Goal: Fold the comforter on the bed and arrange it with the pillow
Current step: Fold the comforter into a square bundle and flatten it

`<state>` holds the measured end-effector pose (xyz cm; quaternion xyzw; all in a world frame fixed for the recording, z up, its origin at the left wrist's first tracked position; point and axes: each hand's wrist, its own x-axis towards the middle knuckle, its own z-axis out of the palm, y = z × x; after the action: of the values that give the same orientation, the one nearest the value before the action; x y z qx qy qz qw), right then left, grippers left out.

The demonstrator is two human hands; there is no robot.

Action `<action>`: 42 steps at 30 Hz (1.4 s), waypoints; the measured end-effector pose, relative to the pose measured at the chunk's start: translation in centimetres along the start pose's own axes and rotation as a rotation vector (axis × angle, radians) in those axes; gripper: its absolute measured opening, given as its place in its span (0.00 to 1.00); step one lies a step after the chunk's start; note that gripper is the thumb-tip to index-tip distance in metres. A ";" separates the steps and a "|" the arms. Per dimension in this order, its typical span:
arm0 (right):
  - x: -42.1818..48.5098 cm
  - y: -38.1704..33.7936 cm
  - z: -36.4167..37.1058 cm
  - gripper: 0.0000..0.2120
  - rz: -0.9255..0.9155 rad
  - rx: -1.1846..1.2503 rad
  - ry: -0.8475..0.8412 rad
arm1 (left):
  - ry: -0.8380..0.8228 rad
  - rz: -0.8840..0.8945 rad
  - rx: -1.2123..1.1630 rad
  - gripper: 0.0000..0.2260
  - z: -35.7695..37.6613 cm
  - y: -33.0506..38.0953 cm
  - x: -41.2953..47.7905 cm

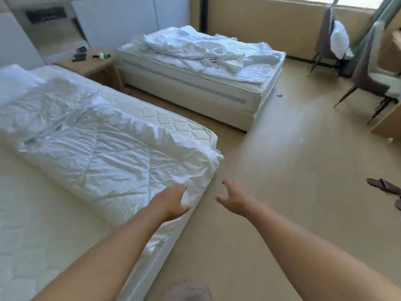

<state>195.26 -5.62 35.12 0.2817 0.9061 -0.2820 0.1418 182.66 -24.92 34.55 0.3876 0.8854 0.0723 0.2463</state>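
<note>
To your right the floor (282,181) runs open from the bed (32,246) to the chairs (366,83) and ahead to the second bed (195,90). Slippers (383,185) lie on it, far right. On the bed the comforter (104,153) lies as a thick rumpled roll slanting across to the right edge, between you and the pillow (15,81). On your side of it the bed is bare.

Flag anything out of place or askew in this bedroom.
The white quilted comforter lies diagonally across the near bed's mattress, its corner overhanging the edge. On the far bed, white bedding is a crumpled heap. A dark brown slipper lies loose on the floor.
</note>
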 end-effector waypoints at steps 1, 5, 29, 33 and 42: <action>1.7 -0.5 -0.7 0.32 -0.042 -0.018 -0.031 | 0.029 -0.063 -0.032 0.32 -0.2 -0.7 -0.2; 7.6 -2.4 -1.1 0.32 -0.174 -0.099 -0.167 | 0.100 -0.309 -0.146 0.32 -0.2 -4.5 -2.0; 45.3 2.7 6.4 0.61 -0.094 -0.174 -0.231 | 0.790 -1.598 -1.462 0.56 22.7 -14.3 8.6; 48.6 5.6 8.6 0.65 0.009 -0.041 -0.341 | 0.863 -1.580 -1.557 0.54 25.6 -14.9 8.8; 46.3 5.1 6.1 0.48 0.183 0.259 -0.513 | 1.083 -1.561 -1.786 0.25 22.5 -12.6 9.5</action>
<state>161.82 14.16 8.78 0.2975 0.7680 -0.4431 0.3540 180.04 -28.19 7.34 -0.6006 0.5083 0.6170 0.0080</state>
